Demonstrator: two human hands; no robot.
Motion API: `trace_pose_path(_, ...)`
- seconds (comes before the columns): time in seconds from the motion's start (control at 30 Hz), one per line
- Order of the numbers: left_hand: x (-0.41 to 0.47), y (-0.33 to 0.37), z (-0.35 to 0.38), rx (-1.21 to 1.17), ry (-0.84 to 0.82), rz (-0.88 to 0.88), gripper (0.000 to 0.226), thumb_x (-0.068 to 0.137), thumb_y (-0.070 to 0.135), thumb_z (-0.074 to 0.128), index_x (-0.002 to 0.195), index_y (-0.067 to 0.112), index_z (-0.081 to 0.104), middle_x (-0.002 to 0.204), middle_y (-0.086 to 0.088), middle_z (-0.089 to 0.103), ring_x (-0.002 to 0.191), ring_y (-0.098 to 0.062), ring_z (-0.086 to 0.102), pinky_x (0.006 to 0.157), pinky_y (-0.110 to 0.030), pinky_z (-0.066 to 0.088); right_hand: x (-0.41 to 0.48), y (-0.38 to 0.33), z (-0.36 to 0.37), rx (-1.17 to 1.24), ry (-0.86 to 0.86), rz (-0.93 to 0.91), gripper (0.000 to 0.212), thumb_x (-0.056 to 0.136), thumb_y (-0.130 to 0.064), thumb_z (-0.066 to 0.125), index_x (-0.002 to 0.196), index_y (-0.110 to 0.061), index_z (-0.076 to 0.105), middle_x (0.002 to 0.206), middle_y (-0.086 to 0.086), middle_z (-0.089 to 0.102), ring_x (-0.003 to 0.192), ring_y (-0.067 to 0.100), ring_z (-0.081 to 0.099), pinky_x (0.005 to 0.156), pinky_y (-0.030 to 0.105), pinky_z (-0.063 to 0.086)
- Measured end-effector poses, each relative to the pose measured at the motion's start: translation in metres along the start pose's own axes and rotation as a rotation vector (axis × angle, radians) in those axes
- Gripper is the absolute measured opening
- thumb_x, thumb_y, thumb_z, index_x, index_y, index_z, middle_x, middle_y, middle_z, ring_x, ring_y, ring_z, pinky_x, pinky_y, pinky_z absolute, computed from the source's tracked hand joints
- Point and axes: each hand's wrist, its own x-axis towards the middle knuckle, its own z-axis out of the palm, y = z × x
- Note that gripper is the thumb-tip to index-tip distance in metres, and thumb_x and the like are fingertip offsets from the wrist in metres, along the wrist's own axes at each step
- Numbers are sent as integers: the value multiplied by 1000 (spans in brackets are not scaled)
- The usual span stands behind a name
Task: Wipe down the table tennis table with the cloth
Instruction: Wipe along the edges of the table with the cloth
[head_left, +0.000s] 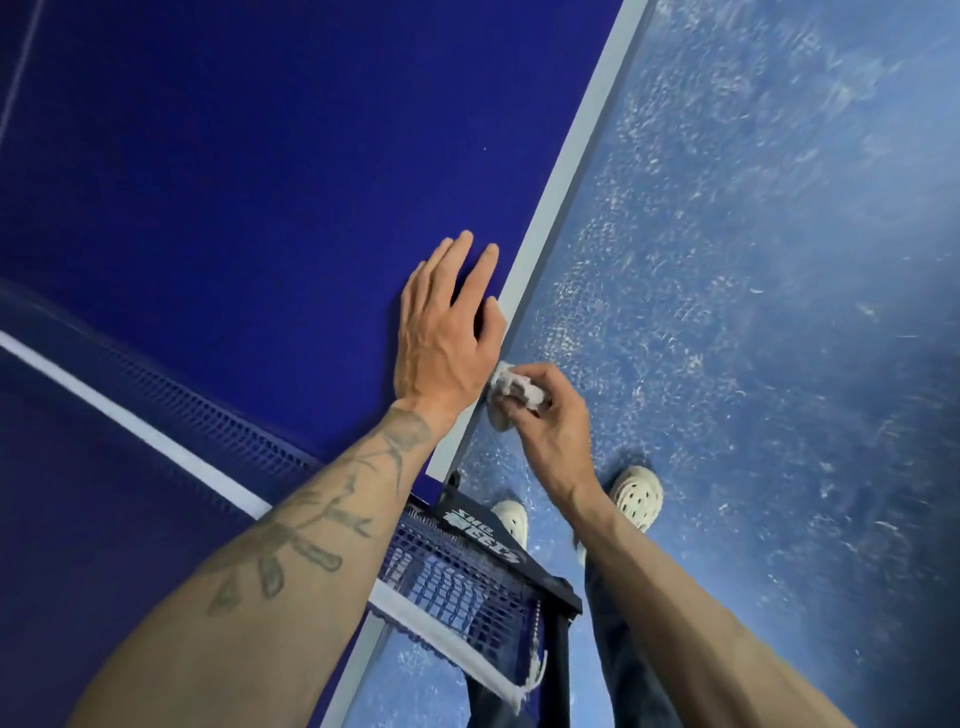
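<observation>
The person stands at the side of the blue worktop (260, 182), right by the net (457, 577), bending over the long white stripe (571, 145) that runs along its edge. The left hand (447, 332) lies flat on the blue surface just inside that stripe, its fingers (457, 254) straight and slightly spread, holding nothing. The forearm (311, 530) behind it carries dark tattoo marks. The right hand (545, 415) is just off the edge, beside the left wrist, with its fingers (540, 374) curled tight round a crumpled white cloth (511, 387). The cloth is bunched in the grip and pressed against the side of the worktop, partly over the white stripe; it looks greyish in its folds. Just nearer the person, a black net clamp (498, 540) with white lettering grips the worktop's edge, and the net's white top band runs away across the surface to the left. Down below, two pale perforated shoes (639, 496) stand on a blue floor (779, 260) streaked all over with whitish scuffs.
</observation>
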Motion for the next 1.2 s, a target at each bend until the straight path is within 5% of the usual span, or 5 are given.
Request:
trace_pose_path(0.17, 0, 0, -2, 0, -6, -6, 49, 104, 22, 50, 153, 14, 54, 163, -11, 44, 152, -30, 39, 125, -49, 30, -40, -1, 2, -54, -149, -23, 27, 86, 0, 72, 100, -23, 69, 105, 14, 67, 93, 41, 65, 77, 62, 58)
trace_pose_path(0.27, 2, -1, -2, -11, -3, -5, 50, 104, 22, 50, 153, 14, 54, 163, -12, 44, 152, -31, 39, 124, -51, 31, -17, -16, -8, -110, -179, -57, 23, 90, 11, 70, 103, -8, 69, 108, 21, 66, 93, 46, 64, 77, 67, 56)
trace_pose_path(0.47, 0, -1, -1, -4, 1, -9, 51, 104, 23, 49, 154, 16, 52, 164, -10, 43, 153, -30, 37, 126, -48, 28, 60, -66, -32, 9, -47, -149, 17, 94, 15, 65, 106, 4, 64, 91, 8, 68, 73, 3, 64, 68, 20, 54)
trace_pose_path(0.83, 5, -2, 0, 29, -24, -8, 50, 106, 26, 45, 155, 18, 52, 164, -9, 43, 153, -29, 38, 128, -47, 26, 122, -102, -54, 3, -39, -156, 15, 96, 15, 65, 110, 10, 62, 84, -7, 71, 69, 1, 65, 66, 16, 52)
trace_pose_path(1.2, 124, 32, 19, 28, -54, -84, 54, 108, 30, 42, 160, 15, 43, 169, -12, 33, 156, -30, 30, 129, -47, 23, 164, -137, -75, -58, -41, -127, 17, 95, 16, 65, 109, 7, 62, 94, 15, 66, 74, 7, 65, 68, 22, 54)
